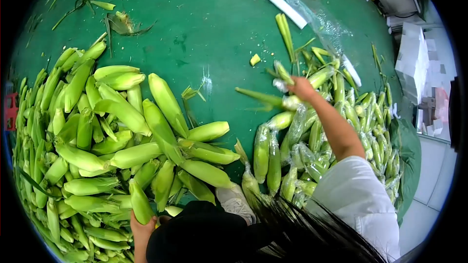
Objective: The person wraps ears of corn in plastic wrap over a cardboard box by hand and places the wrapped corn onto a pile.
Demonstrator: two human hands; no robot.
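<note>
At the lower left, my left hand (141, 230) is closed round the lower end of a green ear of corn in its husk (141, 202), held upright beside the corn pile (92, 165). My right hand (301, 89) reaches forward over the other heap, its fingers closed on a small ear of corn with clear plastic about it (282, 74). Just below that hand lies another ear with a long leafy stalk (263, 97). Many ears in the right heap (274, 160) are wrapped in clear film.
Green floor (195, 29) lies between and beyond the heaps. Loose husk scraps (124, 22), a white strip (286, 9) and crumpled clear film (326, 27) lie ahead. A shoe (235, 202) stands between the piles. White boxes (413, 63) are at the right.
</note>
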